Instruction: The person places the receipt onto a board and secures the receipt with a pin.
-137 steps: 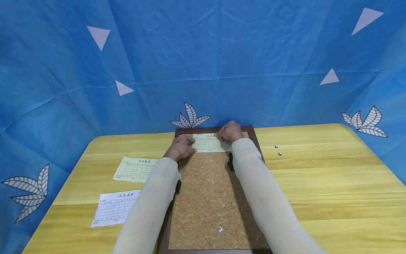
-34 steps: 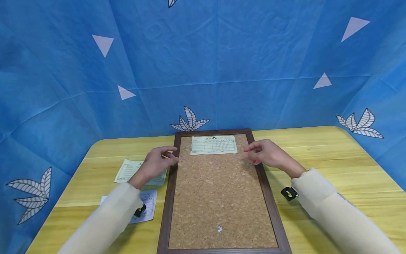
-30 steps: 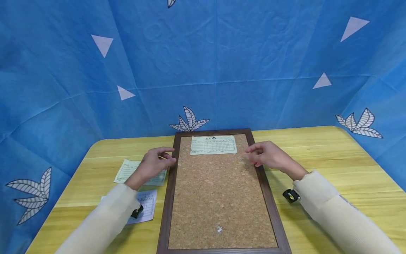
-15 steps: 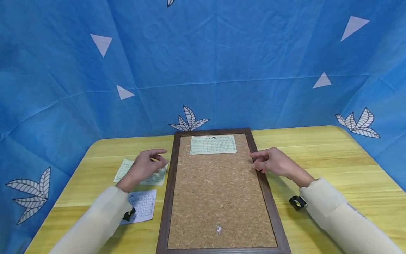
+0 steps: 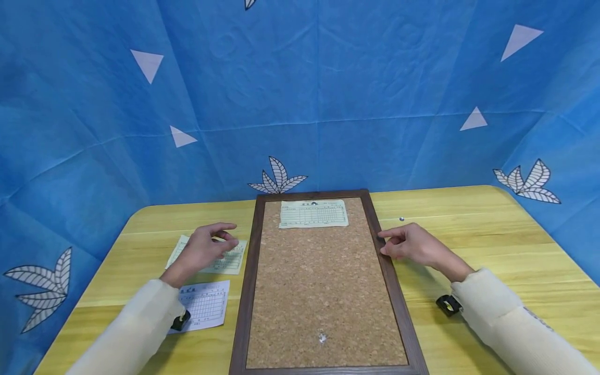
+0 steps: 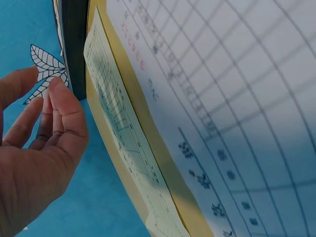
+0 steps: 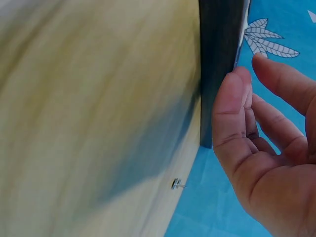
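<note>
A pale green printed form [image 5: 313, 214] lies at the top of the framed corkboard [image 5: 323, 291], a shiny thumbtack [image 5: 314, 203] at its upper middle. My left hand [image 5: 203, 250] hovers over a second green form [image 5: 234, 260], fingers loosely bent and holding nothing. In the left wrist view, that hand [image 6: 44, 143] shows a gap between thumb and fingers. My right hand [image 5: 417, 246] is by the board's right frame, relaxed, with nothing between its fingers; whether it touches the frame I cannot tell. A loose thumbtack [image 5: 401, 219] lies on the table beyond it.
A white printed form [image 5: 206, 304] lies below the second green one, partly under my left wrist. A small whitish patch [image 5: 322, 338] marks the lower cork. The wooden table [image 5: 492, 229] meets a blue cloth backdrop [image 5: 319, 94].
Both hands, earlier on the top form, have moved apart from it, left and right. A thumbtack now shows on that form. Two loose tacks showed at right before; one is visible now.
</note>
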`<state>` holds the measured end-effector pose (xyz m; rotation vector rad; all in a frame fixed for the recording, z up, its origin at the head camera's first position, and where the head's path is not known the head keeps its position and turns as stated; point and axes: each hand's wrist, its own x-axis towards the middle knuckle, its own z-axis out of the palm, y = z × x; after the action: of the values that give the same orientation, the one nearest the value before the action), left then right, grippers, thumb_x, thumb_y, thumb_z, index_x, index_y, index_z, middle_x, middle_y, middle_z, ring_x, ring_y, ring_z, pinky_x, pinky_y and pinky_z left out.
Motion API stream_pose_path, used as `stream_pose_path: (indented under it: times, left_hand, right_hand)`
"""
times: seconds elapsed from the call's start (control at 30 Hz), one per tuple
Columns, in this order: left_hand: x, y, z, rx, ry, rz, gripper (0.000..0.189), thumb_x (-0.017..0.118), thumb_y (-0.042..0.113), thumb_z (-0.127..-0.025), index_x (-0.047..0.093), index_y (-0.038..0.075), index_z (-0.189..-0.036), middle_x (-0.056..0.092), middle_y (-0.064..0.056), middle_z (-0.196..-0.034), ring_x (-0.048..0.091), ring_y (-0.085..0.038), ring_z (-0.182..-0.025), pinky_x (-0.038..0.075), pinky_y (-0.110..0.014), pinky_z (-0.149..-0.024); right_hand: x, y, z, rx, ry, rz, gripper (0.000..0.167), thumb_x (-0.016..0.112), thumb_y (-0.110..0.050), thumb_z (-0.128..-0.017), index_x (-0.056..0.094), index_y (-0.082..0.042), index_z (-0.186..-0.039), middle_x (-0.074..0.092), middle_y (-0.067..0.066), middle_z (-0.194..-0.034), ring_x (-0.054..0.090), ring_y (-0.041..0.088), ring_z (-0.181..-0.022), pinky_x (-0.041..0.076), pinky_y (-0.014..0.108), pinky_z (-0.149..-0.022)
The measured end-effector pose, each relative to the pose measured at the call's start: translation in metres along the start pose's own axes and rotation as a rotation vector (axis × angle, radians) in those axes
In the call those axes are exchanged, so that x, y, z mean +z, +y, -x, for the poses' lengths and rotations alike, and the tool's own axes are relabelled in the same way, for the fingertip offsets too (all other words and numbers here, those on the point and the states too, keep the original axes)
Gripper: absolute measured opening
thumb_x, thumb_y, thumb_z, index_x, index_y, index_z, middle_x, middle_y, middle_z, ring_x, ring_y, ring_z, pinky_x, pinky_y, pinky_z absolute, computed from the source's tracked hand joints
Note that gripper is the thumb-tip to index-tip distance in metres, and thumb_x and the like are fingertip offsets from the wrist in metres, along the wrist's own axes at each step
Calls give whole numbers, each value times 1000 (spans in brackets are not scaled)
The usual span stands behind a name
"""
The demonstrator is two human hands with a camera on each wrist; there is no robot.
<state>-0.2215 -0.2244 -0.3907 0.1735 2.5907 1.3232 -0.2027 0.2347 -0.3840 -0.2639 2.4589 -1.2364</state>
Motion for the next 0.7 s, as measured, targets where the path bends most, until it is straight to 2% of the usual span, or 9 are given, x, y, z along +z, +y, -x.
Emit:
stream_pose_path:
  times: [0.23,0.47,0.7]
  left_hand:
    - [-4,-4,3,-15,23,-9,49,66,14,-98,51,-1,-143,62,-15,-110,62,-26,-97,55,-36,-70]
    - [-7,-9,7,-29,31,-12,50,67,14,-97,52,-1,-143,62,-15,-109,63,-27,-92,55,-36,-68]
    - [-9,-12,9,-36,43,-29,50,67,13,-97,51,-2,-142,61,-17,-111,64,-27,-94,54,-34,-66]
  right_hand:
    - [0,3,2,-7,-11,-28,50,65,-4,-94,50,17,-136,66,7,-88,55,17,-72,45,28,-58]
    - [0,4,5,9,5,19,50,69,-5,-92,52,16,-135,65,7,-89,57,17,-72,43,26,-56]
    - [1,6,5,3,5,20,50,69,-4,-91,52,17,-134,64,7,-86,55,15,-70,40,25,-55]
